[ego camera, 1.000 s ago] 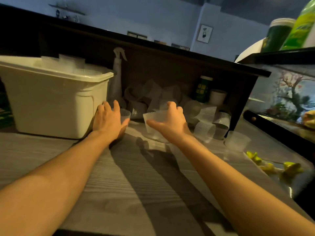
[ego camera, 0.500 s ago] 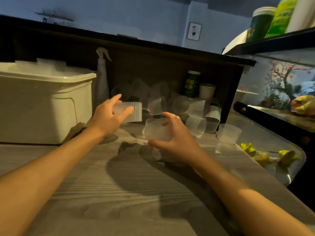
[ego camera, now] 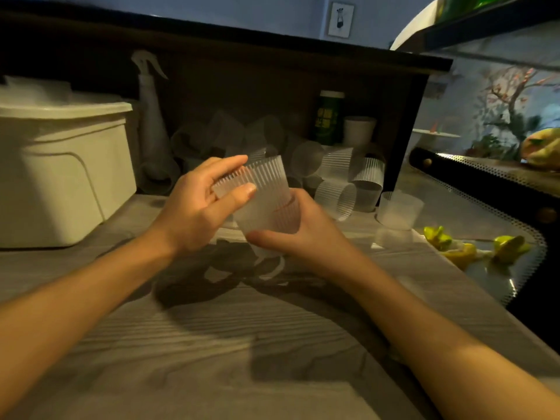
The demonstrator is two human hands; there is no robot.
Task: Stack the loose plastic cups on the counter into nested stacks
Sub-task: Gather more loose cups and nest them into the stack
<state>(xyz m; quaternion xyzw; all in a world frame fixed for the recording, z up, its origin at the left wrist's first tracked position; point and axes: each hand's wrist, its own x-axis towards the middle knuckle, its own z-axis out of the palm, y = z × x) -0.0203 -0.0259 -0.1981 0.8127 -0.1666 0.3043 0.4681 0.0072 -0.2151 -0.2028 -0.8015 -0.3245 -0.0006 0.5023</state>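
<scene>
1. Since a second ago: both cups lifted off desk (ego camera: 212, 344), brought together.
2. Left hand (ego camera: 194, 213) grip pinching ribbed cup (ego camera: 260, 180); right hand (ego camera: 306, 234) grip clamped on smooth cup (ego camera: 263, 216).
3. Nesting begun, not seated; loose cups (ego camera: 336, 201) remaining at back.

Dim room: grey wood-grain counter (ego camera: 212, 344), dark shelf unit (ego camera: 272, 80), pale blue wall (ego camera: 242, 10) with a small framed picture (ego camera: 341, 19).

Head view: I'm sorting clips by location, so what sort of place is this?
Probably a drinks or snack shop counter: a heap of loose plastic cups under a dark shelf, a spray bottle, and a glass display case at right.
</scene>
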